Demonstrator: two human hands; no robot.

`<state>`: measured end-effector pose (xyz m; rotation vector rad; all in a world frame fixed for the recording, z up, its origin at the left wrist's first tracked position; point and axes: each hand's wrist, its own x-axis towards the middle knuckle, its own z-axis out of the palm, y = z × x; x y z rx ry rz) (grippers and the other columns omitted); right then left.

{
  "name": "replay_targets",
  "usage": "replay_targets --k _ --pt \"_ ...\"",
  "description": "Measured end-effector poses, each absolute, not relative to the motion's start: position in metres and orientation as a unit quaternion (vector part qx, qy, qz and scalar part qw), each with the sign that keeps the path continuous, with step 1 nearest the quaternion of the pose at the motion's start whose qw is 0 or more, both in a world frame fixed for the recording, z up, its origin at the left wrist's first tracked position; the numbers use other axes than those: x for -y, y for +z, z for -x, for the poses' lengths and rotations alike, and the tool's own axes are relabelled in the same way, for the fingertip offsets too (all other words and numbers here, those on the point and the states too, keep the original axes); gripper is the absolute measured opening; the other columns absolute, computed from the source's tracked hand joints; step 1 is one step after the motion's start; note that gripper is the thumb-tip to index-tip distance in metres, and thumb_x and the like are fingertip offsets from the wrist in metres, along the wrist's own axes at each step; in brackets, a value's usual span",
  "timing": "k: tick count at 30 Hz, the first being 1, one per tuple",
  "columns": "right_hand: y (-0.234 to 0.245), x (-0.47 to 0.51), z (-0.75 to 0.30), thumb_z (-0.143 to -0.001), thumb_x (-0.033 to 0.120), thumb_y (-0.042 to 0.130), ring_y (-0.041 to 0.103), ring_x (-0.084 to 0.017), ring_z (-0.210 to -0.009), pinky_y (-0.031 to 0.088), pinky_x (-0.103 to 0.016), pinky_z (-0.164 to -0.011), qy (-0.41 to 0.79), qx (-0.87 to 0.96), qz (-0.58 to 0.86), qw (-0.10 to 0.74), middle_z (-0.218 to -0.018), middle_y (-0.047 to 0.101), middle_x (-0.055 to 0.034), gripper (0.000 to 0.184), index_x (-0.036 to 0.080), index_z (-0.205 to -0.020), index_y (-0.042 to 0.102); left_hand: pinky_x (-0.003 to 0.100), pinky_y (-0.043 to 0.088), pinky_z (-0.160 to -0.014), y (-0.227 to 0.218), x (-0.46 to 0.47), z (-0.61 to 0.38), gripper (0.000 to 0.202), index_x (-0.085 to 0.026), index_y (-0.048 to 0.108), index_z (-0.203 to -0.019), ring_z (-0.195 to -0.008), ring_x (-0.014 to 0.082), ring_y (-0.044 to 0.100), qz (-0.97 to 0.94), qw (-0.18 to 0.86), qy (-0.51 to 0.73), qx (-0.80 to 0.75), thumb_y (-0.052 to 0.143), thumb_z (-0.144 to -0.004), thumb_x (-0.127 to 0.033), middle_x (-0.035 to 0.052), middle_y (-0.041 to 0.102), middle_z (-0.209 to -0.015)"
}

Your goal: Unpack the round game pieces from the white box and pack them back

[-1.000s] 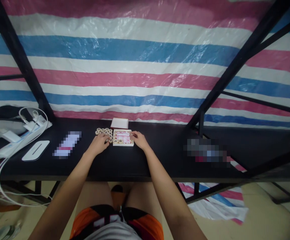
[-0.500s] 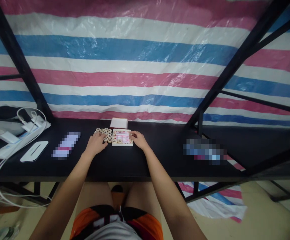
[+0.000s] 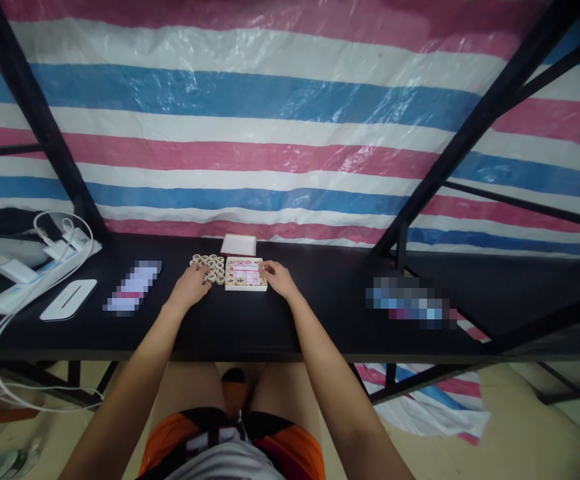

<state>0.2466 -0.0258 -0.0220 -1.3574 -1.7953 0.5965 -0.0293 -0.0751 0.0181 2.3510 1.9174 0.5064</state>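
A cluster of round xiangqi pieces [image 3: 215,263] with black characters lies on the black table. My left hand [image 3: 190,287] rests at the near left of this cluster, its thumb apart from the fingers, which touch or cover some pieces. Directly right of the pieces is an open white box [image 3: 246,289]. Inside it are more pieces and a folded sheet with pink lines [image 3: 247,272]. My right hand [image 3: 279,280] holds the box by its right side, with fingertips over the rim. The undersides of both hands are hidden.
Behind the box lies a white lid with a reddish edge [image 3: 239,245]. At left are a blurred-out phone-like item [image 3: 133,288], a white flat plate [image 3: 69,299] and a power strip with cables [image 3: 45,280]. Another blurred item [image 3: 410,300] lies right. Black frame bars [image 3: 435,160] slant upward.
My left hand has drawn slightly back and left, uncovering more of the pieces. The right hand stays at the box's side. The view has shifted slightly.
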Motion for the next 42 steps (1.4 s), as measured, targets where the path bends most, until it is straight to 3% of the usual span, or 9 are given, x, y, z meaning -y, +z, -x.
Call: replay_targets --k 8,16,21,28,34,40,42 --pt "-0.023 0.026 -0.246 -0.080 0.027 0.056 0.059 -0.014 -0.083 0.046 -0.031 -0.084 0.233 0.707 0.534 0.402 -0.089 0.062 -0.0024 0.022 0.021 -0.097 0.067 0.038 0.045 -0.091 0.017 0.072 0.033 0.021 -0.016 0.061 -0.095 -0.095 0.0256 0.057 -0.762 0.033 0.214 -0.610 0.053 -0.077 -0.022 0.0100 0.052 -0.098" --pt "-0.026 0.024 -0.247 -0.081 0.029 0.057 0.060 -0.015 -0.084 0.046 -0.031 -0.086 0.242 0.706 0.529 0.405 -0.092 0.063 -0.0040 0.022 0.020 -0.099 0.067 0.034 0.043 -0.093 0.029 0.080 0.016 0.020 -0.019 0.058 -0.101 -0.099 0.0203 0.056 -0.795 0.069 0.357 -0.485 0.048 -0.084 -0.025 0.0063 0.059 -0.104" --pt "-0.018 0.029 -0.246 -0.085 0.033 0.053 0.060 -0.017 -0.087 0.044 -0.031 -0.087 0.236 0.702 0.548 0.389 -0.093 0.064 -0.0045 0.024 0.021 -0.099 0.068 0.032 0.045 -0.087 0.028 0.085 -0.004 0.015 -0.019 0.061 -0.091 -0.091 0.0188 0.058 -0.831 0.116 0.349 -0.418 0.052 -0.086 -0.030 0.0051 0.061 -0.096" --pt "-0.011 0.032 -0.244 -0.090 0.036 0.045 0.059 -0.019 -0.095 0.041 -0.032 -0.092 0.225 0.704 0.561 0.373 -0.096 0.065 -0.0049 0.028 0.023 -0.098 0.069 0.035 0.044 -0.086 0.028 0.067 -0.045 0.011 -0.019 0.066 -0.085 -0.092 0.0218 0.058 -0.872 0.071 0.269 -0.402 0.059 -0.083 -0.027 0.0061 0.064 -0.091" --pt "-0.010 0.032 -0.244 -0.089 0.035 0.047 0.059 -0.017 -0.090 0.042 -0.029 -0.087 0.219 0.712 0.554 0.372 -0.093 0.065 -0.0047 0.028 0.022 -0.099 0.069 0.035 0.043 -0.085 0.023 0.069 -0.057 0.021 -0.019 0.069 -0.080 -0.086 0.0211 0.060 -0.889 0.061 0.234 -0.388 0.050 -0.088 -0.025 0.0051 0.069 -0.083" --pt "-0.011 0.032 -0.245 -0.088 0.035 0.049 0.059 -0.017 -0.086 0.042 -0.030 -0.085 0.225 0.707 0.555 0.376 -0.092 0.065 -0.0052 0.027 0.020 -0.098 0.069 0.034 0.041 -0.094 0.028 0.063 -0.024 0.024 -0.017 0.067 -0.097 -0.102 0.0214 0.057 -0.851 0.086 0.329 -0.399 0.049 -0.088 -0.030 0.0080 0.066 -0.106" --pt "-0.012 0.031 -0.245 -0.087 0.036 0.049 0.059 -0.017 -0.086 0.042 -0.029 -0.085 0.229 0.706 0.550 0.384 -0.093 0.065 -0.0047 0.027 0.021 -0.097 0.069 0.034 0.041 -0.094 0.030 0.059 -0.004 0.025 -0.017 0.067 -0.097 -0.100 0.0214 0.057 -0.830 0.058 0.326 -0.448 0.046 -0.089 -0.029 0.0080 0.065 -0.104"
